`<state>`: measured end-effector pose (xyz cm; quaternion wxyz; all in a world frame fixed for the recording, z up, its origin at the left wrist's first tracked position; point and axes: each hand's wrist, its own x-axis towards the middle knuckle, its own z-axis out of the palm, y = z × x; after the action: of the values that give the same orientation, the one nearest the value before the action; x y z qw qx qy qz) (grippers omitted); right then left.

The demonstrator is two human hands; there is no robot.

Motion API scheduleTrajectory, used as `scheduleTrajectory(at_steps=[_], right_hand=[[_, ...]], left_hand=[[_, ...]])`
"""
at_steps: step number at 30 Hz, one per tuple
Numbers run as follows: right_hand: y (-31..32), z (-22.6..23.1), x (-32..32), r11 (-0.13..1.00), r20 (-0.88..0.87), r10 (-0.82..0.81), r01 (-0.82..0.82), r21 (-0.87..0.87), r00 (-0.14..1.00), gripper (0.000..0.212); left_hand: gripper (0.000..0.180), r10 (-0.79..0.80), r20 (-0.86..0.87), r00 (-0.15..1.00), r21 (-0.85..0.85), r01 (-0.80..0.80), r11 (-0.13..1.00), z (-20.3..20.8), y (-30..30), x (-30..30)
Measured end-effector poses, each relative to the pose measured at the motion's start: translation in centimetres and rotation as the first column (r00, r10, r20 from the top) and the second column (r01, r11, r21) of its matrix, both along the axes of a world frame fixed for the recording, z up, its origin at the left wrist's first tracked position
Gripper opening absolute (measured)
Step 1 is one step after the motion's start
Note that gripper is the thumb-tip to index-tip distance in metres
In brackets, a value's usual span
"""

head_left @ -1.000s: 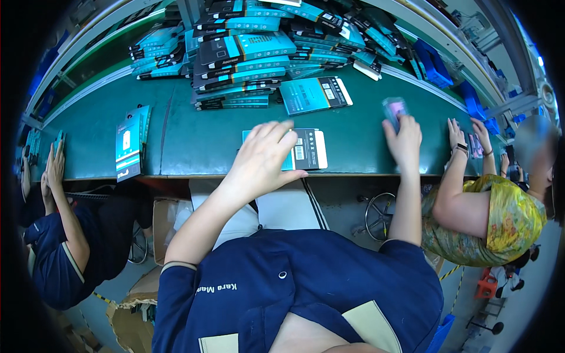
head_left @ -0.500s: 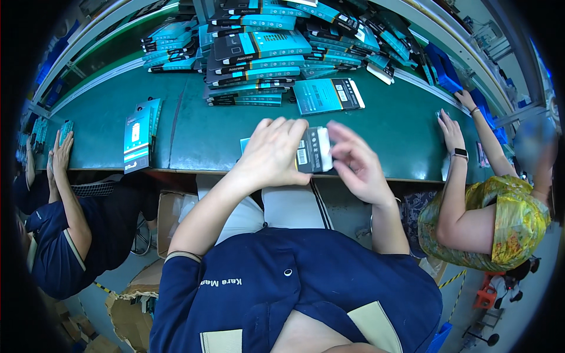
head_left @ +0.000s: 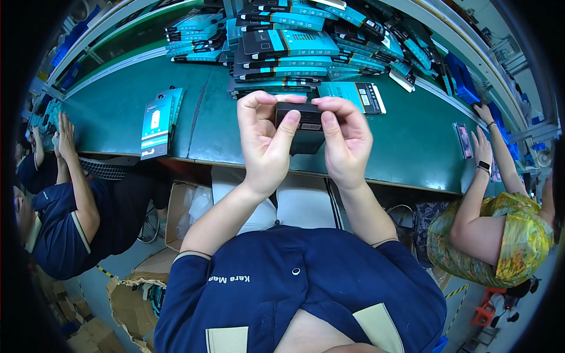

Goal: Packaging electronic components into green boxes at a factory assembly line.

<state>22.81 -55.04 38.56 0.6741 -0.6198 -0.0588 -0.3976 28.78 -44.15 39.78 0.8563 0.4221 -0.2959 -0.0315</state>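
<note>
Between both hands, above the front edge of the green table [head_left: 229, 135], a slim black packaging box [head_left: 306, 142] is held with its dark narrow end turned up toward me. My left hand [head_left: 261, 141] grips its left side, thumb pressed on the end and fingers bent behind. On the other side, my right hand [head_left: 346, 140] holds it in the same way, its thumb beside the left one. The box's far side is hidden. Just beyond my right fingers lies a teal-and-black box [head_left: 369, 99] flat on the table.
A tall pile of teal-and-black boxes [head_left: 294, 44] stands at the back, with a smaller stack [head_left: 197, 38] left of it. A few boxes [head_left: 158, 126] lie at the left. Co-workers sit on both sides, one with a hand [head_left: 482, 147] on the table. An open carton [head_left: 132, 306] is below left.
The box has been turned so its end faces me. The white flap seen before is out of sight. My right hand has closed onto the box, and both thumbs now press its end.
</note>
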Motion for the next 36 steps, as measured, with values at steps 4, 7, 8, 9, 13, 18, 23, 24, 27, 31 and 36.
scheduleTrajectory(at_steps=[4,7,8,9,13,18,23,24,27,31,36], right_hand=[[0.7,0.9,0.3,0.960,-0.035,0.029,-0.018,0.281,0.999,0.014],[0.6,-0.6,0.8,0.990,-0.009,-0.066,0.066,0.121,0.998,0.035],[0.5,-2.1,0.9,0.985,0.063,-0.153,0.157,-0.071,0.986,0.044],[0.2,-4.5,0.8,0.930,0.076,-0.241,0.253,-0.267,0.967,0.058],[1.4,-2.4,-1.6,0.619,0.408,-0.264,0.478,-0.623,0.874,0.040],[2.3,-1.4,-2.8,0.455,0.035,-0.032,0.046,-0.889,0.999,0.036],[-5.9,-2.5,-2.8,0.256,-0.100,-0.716,0.126,-0.959,0.690,0.046],[-7.0,-2.8,-4.0,0.175,-0.110,-0.801,0.055,-0.983,0.588,0.054],[-6.2,-2.0,-6.1,0.267,-0.226,-0.773,-0.019,-0.964,0.593,0.055],[-9.7,-1.3,-8.5,0.624,-0.514,-0.400,-0.185,-0.759,0.759,0.039],[-23.9,-3.7,-11.1,0.221,-0.097,-0.857,0.191,-0.957,0.506,0.040]], left_hand=[[0.021,-0.003,0.010,1.000,0.045,0.002,0.999,-0.4,0.3,0.5],[0.019,0.010,0.065,0.998,0.044,-0.013,0.999,-0.9,0.3,0.8],[0.021,0.011,0.122,0.992,0.053,-0.018,0.998,-1.3,0.5,0.9],[0.021,0.012,0.122,0.992,0.051,-0.019,0.999,-1.5,1.1,1.2],[0.048,0.102,-0.122,0.987,0.286,-0.063,0.956,-1.6,4.6,0.5],[0.079,0.116,-0.097,0.989,0.444,-0.062,0.894,-1.5,10.6,2.7],[0.050,0.566,0.421,0.709,0.669,-0.664,0.334,-2.3,23.2,13.5],[0.046,0.555,0.420,0.718,0.810,-0.573,0.127,-1.3,23.6,14.4],[0.037,0.131,0.895,0.425,0.440,-0.801,-0.407,-2.5,20.4,13.5],[0.045,-0.108,0.768,0.631,0.611,-0.673,0.416,-1.1,6.5,4.6],[0.052,-0.480,0.717,0.504,0.694,-0.575,0.433,-3.5,2.1,-1.2]])
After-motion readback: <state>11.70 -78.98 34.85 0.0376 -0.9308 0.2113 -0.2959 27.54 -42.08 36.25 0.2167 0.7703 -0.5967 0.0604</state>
